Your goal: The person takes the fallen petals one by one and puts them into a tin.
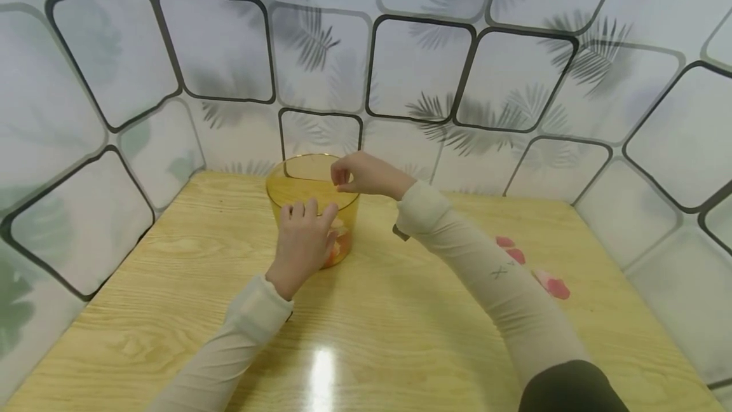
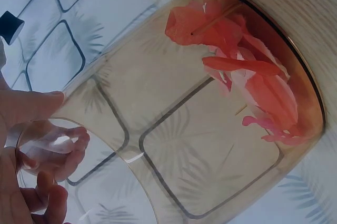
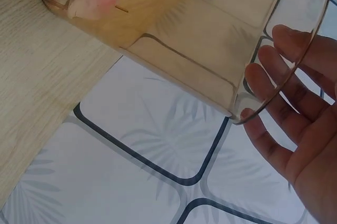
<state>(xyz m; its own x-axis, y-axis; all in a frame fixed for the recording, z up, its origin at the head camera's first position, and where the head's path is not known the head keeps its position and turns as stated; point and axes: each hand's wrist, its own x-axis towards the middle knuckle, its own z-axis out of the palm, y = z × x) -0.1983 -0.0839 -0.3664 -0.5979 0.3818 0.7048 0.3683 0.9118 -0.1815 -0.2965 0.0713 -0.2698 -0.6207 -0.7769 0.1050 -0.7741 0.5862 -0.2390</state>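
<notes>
A see-through amber container point(image 1: 309, 199) stands upright on the table, wide mouth up. Several red and pink petals point(image 2: 266, 84) lie in its bottom. My left hand point(image 1: 305, 240) grips the near rim; its thumb point(image 2: 37, 103) is against the outer wall, while the other fingers reach over the edge into the mouth. Over the right side of the mouth is my right hand point(image 1: 368, 173). In the right wrist view its fingers point(image 3: 271, 81) are loosely bent and spread at the rim, with nothing seen between them.
To the right, several loose pink petals point(image 1: 553, 286) lie on the wooden table point(image 1: 189, 272), partly behind my right forearm point(image 1: 480, 259). A patterned white backdrop point(image 1: 320, 68) with leaf prints and dark outlines closes off the back and both sides.
</notes>
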